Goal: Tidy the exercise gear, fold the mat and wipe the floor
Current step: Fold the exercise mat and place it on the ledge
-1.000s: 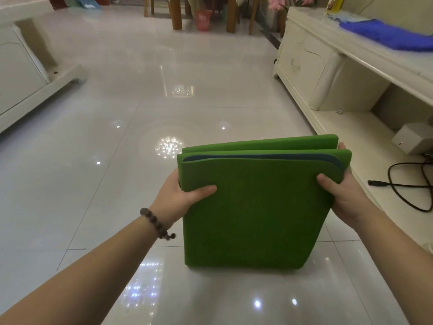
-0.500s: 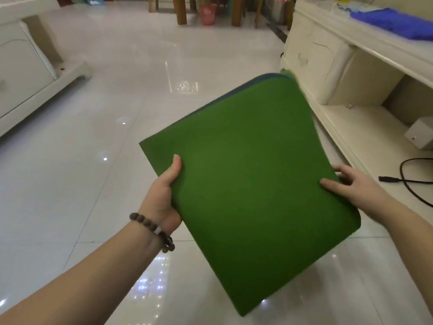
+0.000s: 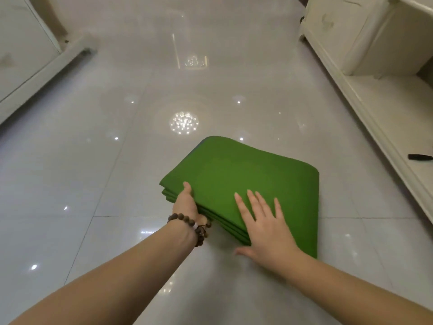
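The green mat [image 3: 253,181], folded into several layers, lies flat on the glossy tiled floor [image 3: 117,184] in front of me. My left hand [image 3: 187,205], with a bead bracelet on the wrist, grips the mat's near left edge, thumb on top and fingers under the layers. My right hand [image 3: 264,224] rests flat on the mat's near side with its fingers spread; its thumb is off the edge, on the floor.
A cream TV cabinet [image 3: 375,66] with a low shelf runs along the right, with a black plug [image 3: 419,157] lying on the shelf. Another pale cabinet [image 3: 28,66] stands at the far left. Ceiling lights reflect in the tiles.
The mat was held upright in both hands, then tilted over, and now lies flat on the floor. My right hand let go of its edge and rests flat on top.
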A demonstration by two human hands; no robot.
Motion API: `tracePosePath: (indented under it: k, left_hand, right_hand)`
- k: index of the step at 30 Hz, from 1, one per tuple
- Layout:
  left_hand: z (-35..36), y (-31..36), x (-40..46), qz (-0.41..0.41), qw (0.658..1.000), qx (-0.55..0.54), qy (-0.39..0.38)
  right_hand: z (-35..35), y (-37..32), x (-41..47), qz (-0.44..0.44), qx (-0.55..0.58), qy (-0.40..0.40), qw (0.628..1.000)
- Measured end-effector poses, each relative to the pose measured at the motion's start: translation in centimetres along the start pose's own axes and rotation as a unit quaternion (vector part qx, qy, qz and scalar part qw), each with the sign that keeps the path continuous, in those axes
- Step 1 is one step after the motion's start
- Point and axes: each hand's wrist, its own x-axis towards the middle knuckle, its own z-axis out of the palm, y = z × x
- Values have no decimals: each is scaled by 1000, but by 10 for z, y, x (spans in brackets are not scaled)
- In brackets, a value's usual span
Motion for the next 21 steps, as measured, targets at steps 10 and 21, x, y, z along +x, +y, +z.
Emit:
tracePosePath:
  k: [10, 21]
  left_hand:
    - [16, 41, -41, 680, 435, 590, -3]
    - [85, 68, -38, 679, 196, 702, -88]
  right_hand:
    - [-53, 43, 20, 25, -16, 271, 962]
    - [-119, 74, 18, 87, -51, 223, 970]
